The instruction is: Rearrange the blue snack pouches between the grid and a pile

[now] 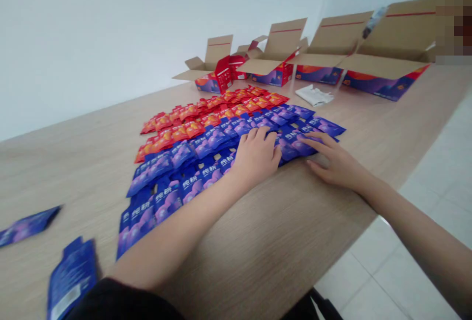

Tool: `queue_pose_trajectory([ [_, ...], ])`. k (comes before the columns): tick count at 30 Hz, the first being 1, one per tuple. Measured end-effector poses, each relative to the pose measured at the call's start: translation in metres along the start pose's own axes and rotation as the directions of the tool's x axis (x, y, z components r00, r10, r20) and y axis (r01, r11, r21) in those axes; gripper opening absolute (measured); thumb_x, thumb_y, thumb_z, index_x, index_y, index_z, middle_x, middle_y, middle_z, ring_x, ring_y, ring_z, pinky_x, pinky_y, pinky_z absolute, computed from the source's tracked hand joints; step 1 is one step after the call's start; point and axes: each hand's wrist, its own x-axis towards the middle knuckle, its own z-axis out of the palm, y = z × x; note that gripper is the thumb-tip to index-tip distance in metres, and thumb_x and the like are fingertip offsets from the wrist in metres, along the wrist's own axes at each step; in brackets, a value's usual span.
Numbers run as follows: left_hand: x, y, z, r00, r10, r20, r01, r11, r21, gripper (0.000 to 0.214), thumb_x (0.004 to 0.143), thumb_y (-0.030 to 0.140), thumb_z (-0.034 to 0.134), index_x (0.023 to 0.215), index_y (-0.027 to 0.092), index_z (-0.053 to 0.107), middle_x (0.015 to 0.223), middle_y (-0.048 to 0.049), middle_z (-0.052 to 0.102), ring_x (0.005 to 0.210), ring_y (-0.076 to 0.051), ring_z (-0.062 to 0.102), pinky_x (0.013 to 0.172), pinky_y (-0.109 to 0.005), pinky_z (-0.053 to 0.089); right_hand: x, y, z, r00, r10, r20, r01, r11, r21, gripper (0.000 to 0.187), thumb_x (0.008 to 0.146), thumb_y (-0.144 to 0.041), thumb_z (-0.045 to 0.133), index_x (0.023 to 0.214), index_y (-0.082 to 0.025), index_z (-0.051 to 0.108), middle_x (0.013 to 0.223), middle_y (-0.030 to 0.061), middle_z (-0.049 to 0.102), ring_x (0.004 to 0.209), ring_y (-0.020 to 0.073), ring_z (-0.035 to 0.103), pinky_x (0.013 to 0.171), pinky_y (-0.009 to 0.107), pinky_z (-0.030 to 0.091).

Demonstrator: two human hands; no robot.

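Rows of blue-purple sachets (173, 182) lie overlapped on the wooden table (280, 241), with rows of red-orange sachets (206, 113) behind them. My left hand (256, 155) rests palm down on the blue sachets near the row's right end, fingers bent over them. My right hand (334, 160) lies flat beside it, fingers stretched out and touching the rightmost blue sachets (313, 130). Neither hand lifts anything.
Several open cardboard boxes (273, 59) with red and purple print stand along the far edge by the white wall. A white crumpled wrapper (314, 95) lies near them. Two loose blue sachets (70, 276) lie at the near left. The table's edge drops to tiled floor on the right.
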Motion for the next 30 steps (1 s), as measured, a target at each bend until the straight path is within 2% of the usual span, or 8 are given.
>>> queue_pose_trajectory([
  [3, -0.067, -0.047, -0.047, 0.998, -0.062, -0.028, 0.063, 0.997, 0.037, 0.032, 0.096, 0.029, 0.04, 0.115, 0.02, 0.064, 0.125, -0.0068, 0.064, 0.115, -0.025, 0.056, 0.1, -0.041, 0.042, -0.009, -0.007, -0.003, 0.996, -0.044, -0.079, 0.043, 0.999, -0.024, 0.05, 0.087, -0.021, 0.06, 0.136, -0.027, 0.051, 0.131, 0.015, 0.055, 0.124, 0.0325, 0.055, 0.107, 0.051, 0.045],
  [5, -0.121, -0.087, -0.078, 0.981, -0.196, -0.01, 0.196, 0.978, 0.072, 0.032, 0.094, 0.029, 0.039, 0.106, 0.02, 0.067, 0.111, -0.0062, 0.069, 0.107, -0.025, 0.061, 0.096, -0.041, 0.046, -0.012, -0.017, -0.002, 0.992, -0.066, -0.11, 0.064, 0.998, -0.021, 0.046, 0.086, -0.019, 0.061, 0.131, -0.03, 0.056, 0.125, 0.0143, 0.059, 0.116, 0.0322, 0.06, 0.103, 0.048, 0.048],
  [7, -0.18, -0.128, -0.103, 0.931, -0.363, -0.034, 0.364, 0.925, 0.106, 0.034, 0.093, 0.033, 0.038, 0.103, 0.021, 0.068, 0.109, -0.0074, 0.07, 0.102, -0.026, 0.064, 0.095, -0.043, 0.047, -0.009, -0.033, 0.0, 0.99, -0.069, -0.12, 0.07, 0.998, 0.006, 0.042, 0.085, -0.017, 0.06, 0.124, -0.034, 0.059, 0.119, 0.0128, 0.061, 0.108, 0.0311, 0.063, 0.097, 0.046, 0.051],
  [11, -0.291, -0.181, -0.117, 0.858, -0.512, -0.046, 0.514, 0.856, 0.056, 0.045, 0.094, 0.045, 0.033, 0.117, 0.024, 0.065, 0.126, -0.0094, 0.065, 0.119, -0.028, 0.059, 0.106, -0.043, 0.043, 0.014, -0.086, 0.011, 0.983, -0.159, -0.09, 0.164, 0.985, 0.057, 0.036, 0.086, -0.013, 0.054, 0.114, -0.034, 0.061, 0.111, 0.0094, 0.064, 0.099, 0.0272, 0.066, 0.086, 0.044, 0.055],
  [15, -0.363, -0.179, -0.088, 0.779, -0.601, 0.178, 0.603, 0.796, 0.051, 0.054, 0.095, 0.043, 0.029, 0.141, 0.023, 0.051, 0.152, -0.0081, 0.047, 0.142, -0.03, 0.038, 0.115, -0.052, 0.032, 0.049, -0.155, 0.026, 0.94, -0.341, -0.014, 0.338, 0.928, 0.158, 0.029, 0.088, -0.009, 0.048, 0.107, -0.026, 0.062, 0.107, 0.007, 0.066, 0.097, 0.0214, 0.067, 0.084, 0.036, 0.056],
  [19, -0.393, -0.155, -0.066, 0.74, -0.655, 0.154, 0.644, 0.755, 0.12, 0.059, 0.098, 0.048, 0.023, 0.149, 0.024, 0.04, 0.16, -0.0079, 0.032, 0.149, -0.031, 0.023, 0.117, -0.057, 0.025, 0.073, -0.229, 0.042, 0.879, -0.464, 0.109, 0.415, 0.858, 0.302, 0.028, 0.089, -0.007, 0.045, 0.101, -0.02, 0.066, 0.101, 0.0063, 0.07, 0.094, 0.0184, 0.066, 0.083, 0.032, 0.054],
  [24, -0.418, -0.142, -0.065, 0.804, -0.59, 0.071, 0.57, 0.8, 0.189, 0.08, 0.084, 0.07, 0.048, 0.149, 0.022, 0.04, 0.16, -0.0152, 0.03, 0.146, -0.041, 0.027, 0.113, -0.061, 0.032, 0.085, -0.308, 0.056, 0.761, -0.596, 0.256, 0.46, 0.775, 0.434, 0.026, 0.091, -0.007, 0.045, 0.097, -0.015, 0.069, 0.096, 0.0069, 0.072, 0.087, 0.0184, 0.064, 0.081, 0.034, 0.051],
  [30, -0.437, -0.132, -0.062, 0.851, -0.52, -0.075, 0.522, 0.818, 0.241, 0.06, 0.089, 0.045, 0.046, 0.134, 0.005, 0.055, 0.141, -0.0245, 0.054, 0.132, -0.041, 0.05, 0.099, -0.053, 0.052, 0.084, -0.356, 0.08, 0.664, -0.632, 0.4, 0.42, 0.757, 0.5, 0.025, 0.089, -0.006, 0.049, 0.099, -0.014, 0.07, 0.094, 0.0061, 0.073, 0.086, 0.018, 0.064, 0.084, 0.033, 0.047],
])
